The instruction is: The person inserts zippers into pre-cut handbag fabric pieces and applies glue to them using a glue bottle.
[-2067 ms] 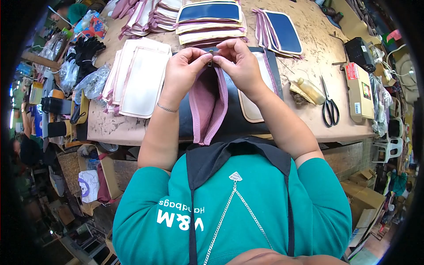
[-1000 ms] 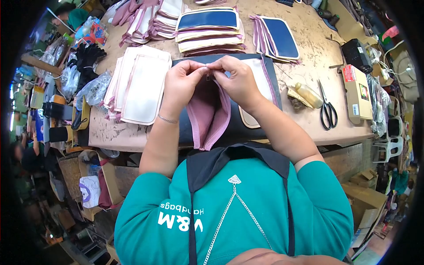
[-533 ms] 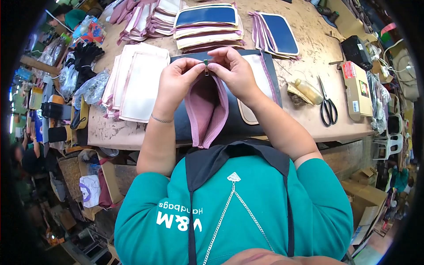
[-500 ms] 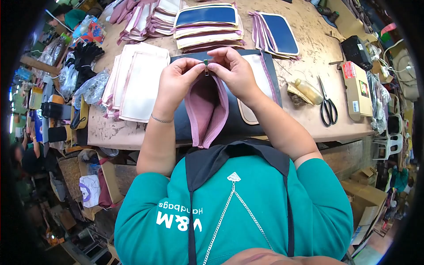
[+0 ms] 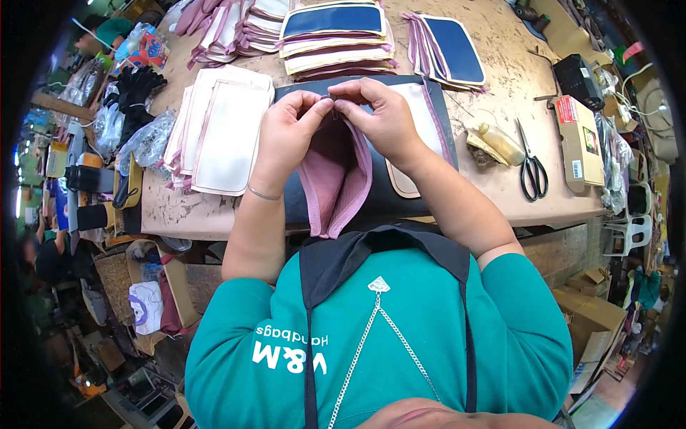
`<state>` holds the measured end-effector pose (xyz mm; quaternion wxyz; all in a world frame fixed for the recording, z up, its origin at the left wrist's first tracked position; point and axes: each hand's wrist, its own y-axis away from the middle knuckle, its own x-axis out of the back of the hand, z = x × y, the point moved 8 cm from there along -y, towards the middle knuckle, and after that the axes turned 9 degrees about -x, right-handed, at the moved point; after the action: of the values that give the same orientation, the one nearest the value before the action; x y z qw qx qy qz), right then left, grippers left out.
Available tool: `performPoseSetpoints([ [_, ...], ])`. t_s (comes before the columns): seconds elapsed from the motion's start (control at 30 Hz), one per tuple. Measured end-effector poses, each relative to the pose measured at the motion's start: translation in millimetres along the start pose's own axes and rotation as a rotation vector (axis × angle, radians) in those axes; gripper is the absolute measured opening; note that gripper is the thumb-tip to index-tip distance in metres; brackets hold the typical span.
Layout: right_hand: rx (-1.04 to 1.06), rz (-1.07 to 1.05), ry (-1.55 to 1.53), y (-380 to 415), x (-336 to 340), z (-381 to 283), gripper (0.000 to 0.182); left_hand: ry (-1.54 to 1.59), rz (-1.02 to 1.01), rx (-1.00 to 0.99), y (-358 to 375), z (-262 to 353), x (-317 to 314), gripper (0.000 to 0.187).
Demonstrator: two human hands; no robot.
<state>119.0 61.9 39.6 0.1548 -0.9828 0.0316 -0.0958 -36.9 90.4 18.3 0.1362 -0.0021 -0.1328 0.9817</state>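
A mauve pouch (image 5: 336, 189) hangs open toward me, its far edge pinched between both hands above a dark mat (image 5: 300, 200). My left hand (image 5: 296, 125) grips that edge with thumb and forefinger. From the other side my right hand (image 5: 375, 118) pinches the same edge, its fingertips close to the left ones. Something small lies between the fingertips, mostly hidden. Under my right arm, a white panel with mauve edging (image 5: 418, 118) rests on the mat. More white panels (image 5: 227, 143) are fanned out at the left.
Stacked blue and cream panels (image 5: 332, 23) lie at the back, with another blue-faced set (image 5: 457, 50) to their right. On the right are black-handled scissors (image 5: 533, 175), a clear bottle (image 5: 501, 143) and a cardboard box (image 5: 577, 146). Plastic bags (image 5: 150, 139) sit at the left edge.
Both hands have shifted very slightly at the pouch edge. The green and metal piece seen between the fingertips before is now mostly covered.
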Motion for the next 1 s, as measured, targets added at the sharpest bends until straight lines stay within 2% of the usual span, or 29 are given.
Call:
performPoseSetpoints([
  [0.07,-0.041,0.003,-0.067,-1,-2,4,0.022,-0.027,0.001,-0.009,0,0,1,0.014],
  [0.37,0.030,-0.004,0.152,3,-5,-11,0.018,-0.180,-0.041,0.069,3,-1,4,0.009],
  [0.47,0.059,0.012,0.145,2,-6,-9,0.018,-0.187,0.013,0.002,1,-3,6,0.016],
  [0.77,0.067,0.014,0.144,3,-6,-16,0.017,-0.173,-0.052,0.037,4,3,4,0.012],
  [1.0,0.151,0.035,0.223,4,-3,-24,0.013,-0.261,-0.009,-0.044,6,11,3,0.010],
])
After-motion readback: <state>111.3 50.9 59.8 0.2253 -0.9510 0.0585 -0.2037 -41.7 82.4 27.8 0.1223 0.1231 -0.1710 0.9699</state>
